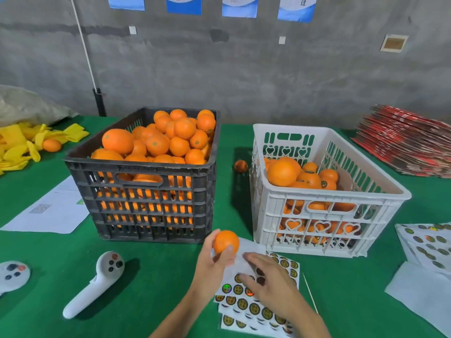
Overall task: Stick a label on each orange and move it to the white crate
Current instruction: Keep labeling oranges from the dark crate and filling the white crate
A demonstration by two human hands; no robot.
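Green cloth (146, 276) covers your table, and a rough grey wall (244, 69) stands behind it. Your left hand (212, 262) grips a small round orange (225, 241), fingers curled round it, just in front of the full black plastic crate (146, 191). Your right hand (271, 281) rests flat, fingers straight, on the sheet of round gold labels (244, 303). Beside it stands the white plastic crate (317, 215), partly filled.

Room: bare workshop corner
Grey concrete wall (244, 76) with blue posters (240, 6) along the top; green-covered worktop (146, 276) beneath; white cord (83, 42) hanging left.
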